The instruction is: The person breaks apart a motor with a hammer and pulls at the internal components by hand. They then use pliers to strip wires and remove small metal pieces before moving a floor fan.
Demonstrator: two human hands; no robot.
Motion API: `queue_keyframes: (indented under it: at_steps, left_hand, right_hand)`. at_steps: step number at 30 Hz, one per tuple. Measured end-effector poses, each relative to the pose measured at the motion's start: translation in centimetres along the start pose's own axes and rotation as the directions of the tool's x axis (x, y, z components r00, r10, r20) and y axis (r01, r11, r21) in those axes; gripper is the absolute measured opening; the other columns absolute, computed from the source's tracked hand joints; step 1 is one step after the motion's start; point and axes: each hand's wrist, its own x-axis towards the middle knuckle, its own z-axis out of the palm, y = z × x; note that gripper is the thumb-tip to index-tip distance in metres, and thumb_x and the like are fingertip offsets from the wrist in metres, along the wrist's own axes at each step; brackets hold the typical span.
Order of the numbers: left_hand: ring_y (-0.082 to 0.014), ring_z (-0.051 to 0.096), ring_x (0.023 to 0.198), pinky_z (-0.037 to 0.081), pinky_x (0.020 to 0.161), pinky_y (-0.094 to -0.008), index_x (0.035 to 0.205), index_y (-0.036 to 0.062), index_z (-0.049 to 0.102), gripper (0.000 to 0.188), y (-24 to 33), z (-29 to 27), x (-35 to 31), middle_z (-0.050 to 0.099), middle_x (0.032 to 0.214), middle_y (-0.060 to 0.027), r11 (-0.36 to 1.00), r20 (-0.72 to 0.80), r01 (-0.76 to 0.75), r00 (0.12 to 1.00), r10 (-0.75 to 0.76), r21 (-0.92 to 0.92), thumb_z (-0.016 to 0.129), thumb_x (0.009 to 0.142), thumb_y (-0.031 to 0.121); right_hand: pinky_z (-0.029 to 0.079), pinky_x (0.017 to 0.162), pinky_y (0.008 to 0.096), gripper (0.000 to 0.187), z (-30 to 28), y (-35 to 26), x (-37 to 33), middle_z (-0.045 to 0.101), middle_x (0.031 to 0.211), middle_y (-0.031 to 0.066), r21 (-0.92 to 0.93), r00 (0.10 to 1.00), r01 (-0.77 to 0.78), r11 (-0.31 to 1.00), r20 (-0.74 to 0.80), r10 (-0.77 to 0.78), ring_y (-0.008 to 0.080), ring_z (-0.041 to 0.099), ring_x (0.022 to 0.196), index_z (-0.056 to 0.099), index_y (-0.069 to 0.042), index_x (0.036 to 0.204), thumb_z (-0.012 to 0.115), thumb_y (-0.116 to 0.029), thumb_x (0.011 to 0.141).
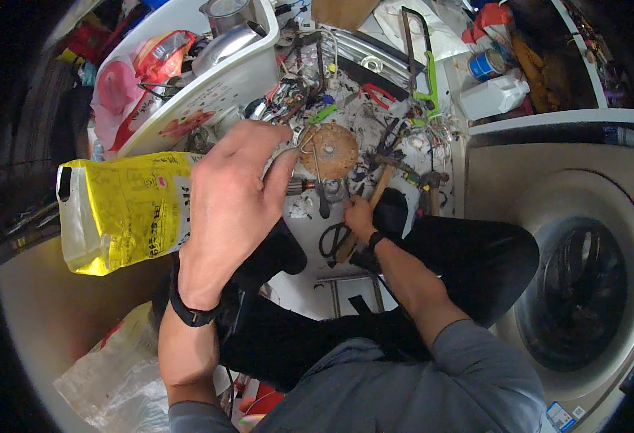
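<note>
My left hand (pixel 237 191), raised in the middle, is closed with thumb and forefinger pinching a thin bent metal wire piece (pixel 315 155). The wire hangs in front of a round brown disc (pixel 337 148) on the floor. Lower and to the right, my right hand (pixel 359 218) has its fingers curled close to a small grey metal part (pixel 335 190); what they grip is hidden. Right beside that hand lies a hammer (pixel 383 186) with a wooden handle. Black-handled scissors (pixel 331 242) lie just left of the handle.
A white tub (pixel 219 94) full of pots and bags stands at the left, above a yellow bag (pixel 140 209). Loose tools and scraps cover the floor, with a green hacksaw (pixel 431 79) at the back. A front-loading washing machine (pixel 584 281) bounds the right.
</note>
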Motion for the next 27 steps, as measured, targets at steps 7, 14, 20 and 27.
queue_keyframes:
  at_steps: [7, 14, 20, 27]
  left_hand:
    - [-0.0364, 0.069, 0.091, 0.055, 0.081, -0.0404, 0.098, -0.0004, 0.07, 0.012, 0.8, 0.9, 0.3, 0.07, 0.097, -0.0163, 1.0, 0.058, 0.0, 0.998, 0.001, -0.021, 0.074, 0.087, 0.004]
    - [-0.0373, 0.069, 0.09, 0.054, 0.08, -0.041, 0.097, -0.0003, 0.07, 0.011, -0.3, 0.7, 0.0, 0.07, 0.094, -0.017, 1.0, 0.057, 0.02, 0.998, -0.02, 0.01, 0.074, 0.087, 0.004]
    - [-0.0378, 0.069, 0.09, 0.054, 0.081, -0.0425, 0.097, 0.0003, 0.07, 0.011, 0.4, 1.0, 0.7, 0.07, 0.095, -0.0168, 1.0, 0.06, -0.001, 0.998, -0.001, 0.028, 0.074, 0.087, 0.005]
    - [-0.0401, 0.068, 0.086, 0.056, 0.076, -0.0447, 0.098, 0.0019, 0.071, 0.012, 0.1, 0.5, 0.7, 0.07, 0.095, -0.0165, 1.0, 0.055, -0.007, 0.998, 0.007, 0.006, 0.073, 0.087, 0.005]
  right_hand:
    - [0.054, 0.055, 0.0371, 0.021, 0.4, 2.5, 2.2, 0.068, 0.071, 0.0126, 0.129, 0.991, 0.137, 0.982, -0.018, -0.136, 0.0222, 0.067, 0.058, 0.066, 0.005, 0.102, 0.059, -0.016, 0.1]
    - [0.056, 0.06, 0.0375, 0.025, 0.4, 3.4, 0.3, 0.072, 0.079, 0.0127, -0.099, 0.985, 0.145, 0.985, 0.106, -0.134, 0.0226, 0.071, 0.066, 0.07, 0.003, 0.1, 0.056, -0.018, 0.101]
    - [0.057, 0.065, 0.0416, 0.021, -1.9, 0.8, -0.9, 0.074, 0.081, 0.0162, -0.167, 0.991, 0.132, 0.977, -0.012, -0.136, 0.0293, 0.074, 0.071, 0.073, 0.001, 0.096, 0.06, -0.016, 0.095]
    - [0.054, 0.081, 0.0518, 0.025, -10.9, -7.1, 4.5, 0.071, 0.088, 0.0233, -0.498, 0.829, 0.552, 0.668, 0.409, -0.381, 0.0427, 0.069, 0.09, 0.071, -0.001, 0.091, 0.064, -0.025, 0.087]
